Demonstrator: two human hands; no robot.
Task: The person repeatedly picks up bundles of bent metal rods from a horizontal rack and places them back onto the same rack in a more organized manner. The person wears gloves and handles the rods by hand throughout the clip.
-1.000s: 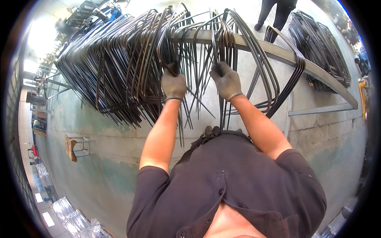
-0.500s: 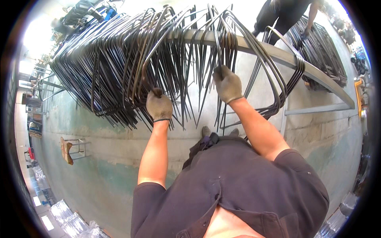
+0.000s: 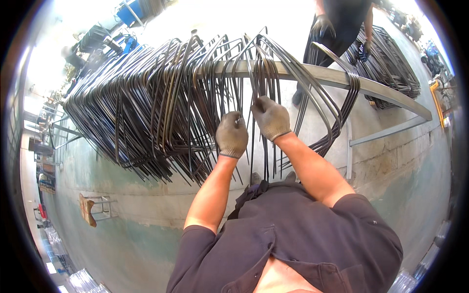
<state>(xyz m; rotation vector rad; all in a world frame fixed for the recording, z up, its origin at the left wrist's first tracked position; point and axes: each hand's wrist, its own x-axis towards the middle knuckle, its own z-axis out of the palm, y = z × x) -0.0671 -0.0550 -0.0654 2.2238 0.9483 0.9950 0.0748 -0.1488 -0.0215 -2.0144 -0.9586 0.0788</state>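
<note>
Many bent dark metal tubes (image 3: 134,97) hang in a dense row over a long metal rail (image 3: 393,97). My right hand (image 3: 271,118), in a grey-brown glove, is closed at a small bunch of bent metal tubes (image 3: 266,73) hanging at mid-rail. Its fingertips grip the bunch's left side. Just left of it is my left hand (image 3: 232,135), gloved the same way, with its fingers curled in front of the hanging tubes. Whatever lies inside that fist is too small or hidden to name. The two hands are close together but apart.
Another bunch of bent tubes (image 3: 352,93) hangs farther right on the rail. Beyond the rail stands a person in dark clothes (image 3: 337,34), gloved, beside a second stack of bent tubes (image 3: 393,68). A small stool (image 3: 88,210) stands on the floor at left.
My left hand has left the tubes on the left and moved right, close to my right hand. My right hand stays at the middle bunch. The other person's gloved hand has come into view.
</note>
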